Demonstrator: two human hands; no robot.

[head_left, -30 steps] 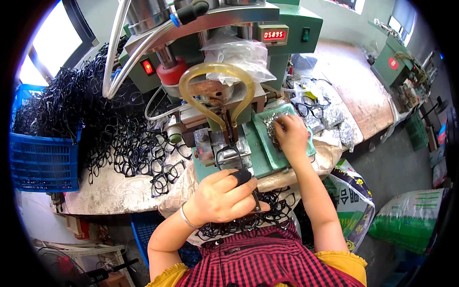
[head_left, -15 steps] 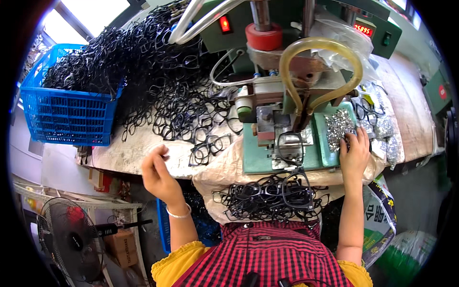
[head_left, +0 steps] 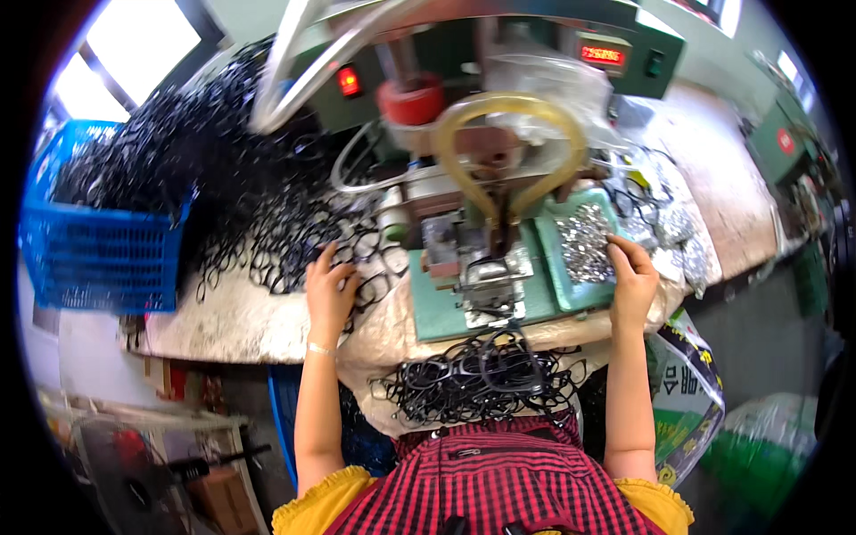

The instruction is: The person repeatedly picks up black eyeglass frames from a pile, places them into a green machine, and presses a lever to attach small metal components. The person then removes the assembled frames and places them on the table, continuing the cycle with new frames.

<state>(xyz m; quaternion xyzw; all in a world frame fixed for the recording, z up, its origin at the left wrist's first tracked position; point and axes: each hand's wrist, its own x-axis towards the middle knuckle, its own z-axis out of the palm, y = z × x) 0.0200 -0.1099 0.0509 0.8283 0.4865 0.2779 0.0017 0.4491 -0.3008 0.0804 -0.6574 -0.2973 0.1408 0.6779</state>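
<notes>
My left hand (head_left: 330, 292) is over the table beside a spread of black eyeglass frames (head_left: 278, 266), its fingers apart and nothing visible in them. At the green tray (head_left: 551, 267) of small shiny metal parts (head_left: 587, 245), my right hand (head_left: 635, 278) has thumb and fingertips drawn together at the right edge. Whatever lies between those fingertips is too small to make out. Between my hands stands a bench press with a metal fixture (head_left: 490, 283) on a green base (head_left: 434, 308). More black eyeglass frames (head_left: 464, 379) are heaped in front of it, against my checked apron.
A blue crate (head_left: 102, 259) and a tall heap of black frames (head_left: 205, 143) stand at the left. A looped yellowish hose (head_left: 575, 134) arches over the fixture. Bagged parts (head_left: 673, 227) lie right of the tray. A fan (head_left: 134, 481) stands at lower left.
My view has shifted and blurs. My left hand has moved toward the frames on the table. My right hand has drawn back from among the metal parts to the tray's edge.
</notes>
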